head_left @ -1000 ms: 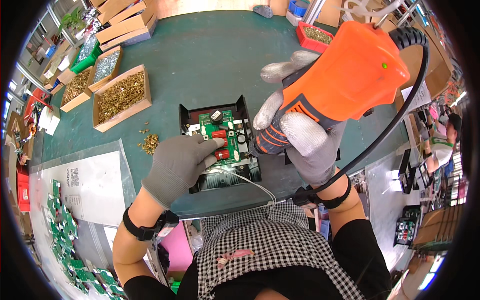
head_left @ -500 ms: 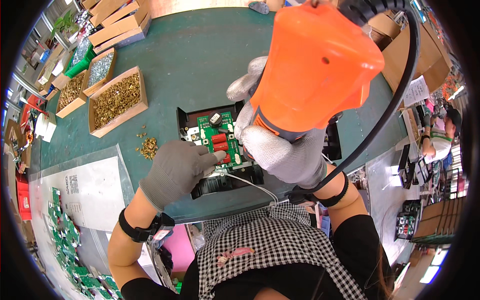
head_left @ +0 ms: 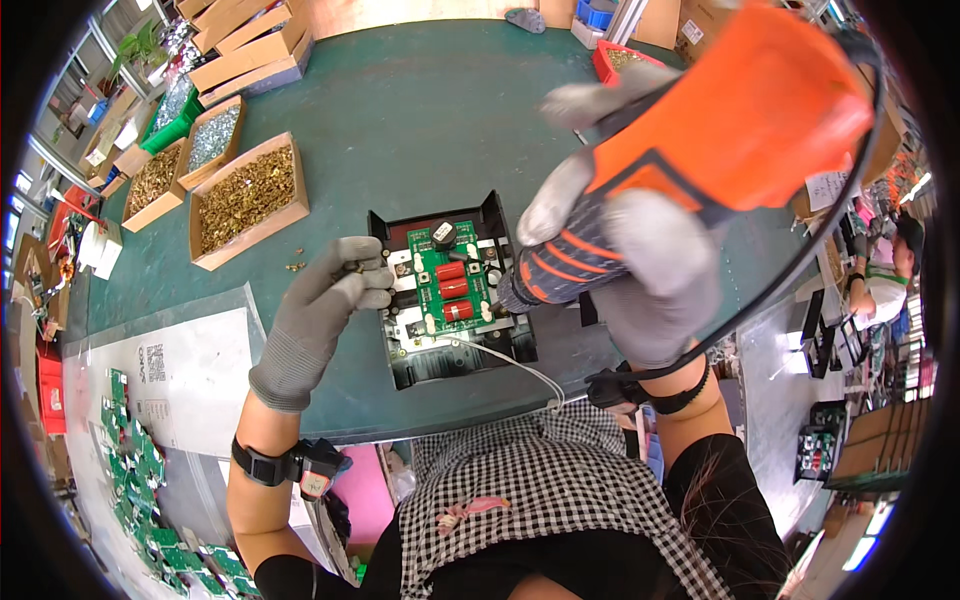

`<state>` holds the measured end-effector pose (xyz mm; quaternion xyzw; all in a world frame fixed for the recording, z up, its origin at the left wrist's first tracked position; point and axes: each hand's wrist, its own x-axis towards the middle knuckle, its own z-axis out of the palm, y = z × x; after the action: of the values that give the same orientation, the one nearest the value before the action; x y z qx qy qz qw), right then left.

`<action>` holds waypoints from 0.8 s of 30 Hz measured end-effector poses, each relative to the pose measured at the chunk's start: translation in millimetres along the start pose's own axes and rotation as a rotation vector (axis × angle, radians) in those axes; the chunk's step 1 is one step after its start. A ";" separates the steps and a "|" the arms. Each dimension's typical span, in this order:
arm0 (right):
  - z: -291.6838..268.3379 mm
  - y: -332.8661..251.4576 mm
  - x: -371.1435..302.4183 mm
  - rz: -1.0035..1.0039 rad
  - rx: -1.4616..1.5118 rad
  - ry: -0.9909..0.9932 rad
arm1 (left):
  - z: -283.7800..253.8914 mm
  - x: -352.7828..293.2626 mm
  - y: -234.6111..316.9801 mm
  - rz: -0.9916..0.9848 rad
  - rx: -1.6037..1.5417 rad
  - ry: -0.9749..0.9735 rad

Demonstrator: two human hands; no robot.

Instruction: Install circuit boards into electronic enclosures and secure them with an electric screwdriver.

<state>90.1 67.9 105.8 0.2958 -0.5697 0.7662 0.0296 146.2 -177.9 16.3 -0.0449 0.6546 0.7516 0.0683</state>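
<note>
An orange and dark grey corded power screwdriver (head_left: 740, 125) is gripped in my gloved right hand (head_left: 655, 265), partly smeared by motion. Its narrow nose end reaches the right side of a green circuit board (head_left: 430, 285). The board, with red cylindrical parts and a black round part, sits inside a black open housing (head_left: 410, 372); two white wires (head_left: 510, 362) trail from it toward me. At the housing's left edge, my gloved left hand (head_left: 325, 310) has its fingertips pinched together. Whatever small thing lies between them is not clear.
Left of the housing stands a cardboard tray of brass-coloured small hardware (head_left: 248, 200), with a few loose pieces (head_left: 295, 267) near it. Several green boards (head_left: 135, 470) lie at lower left. A red bin (head_left: 620, 62) stands at the back. The black cord (head_left: 800, 270) loops on the right.
My left hand has left the board and moved to the housing's left edge. The screwdriver has swung right and tilted. Most of the loose hardware pile is no longer visible.
</note>
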 end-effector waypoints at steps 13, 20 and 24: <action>-14.6 -29.9 17.7 0.041 0.104 -0.456 | 19.3 -32.6 -0.8 -0.020 -0.264 -0.071; 3.9 -26.0 16.1 -0.072 0.238 -0.449 | 22.3 -35.0 -2.8 0.036 -0.133 -0.109; 8.6 -26.5 10.8 -0.132 0.290 -0.415 | 22.2 -36.9 -5.5 0.112 0.191 -0.096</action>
<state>95.0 66.4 135.2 0.4841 -0.4273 0.7593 -0.0807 184.0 -156.8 19.8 0.0345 0.7207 0.6897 0.0614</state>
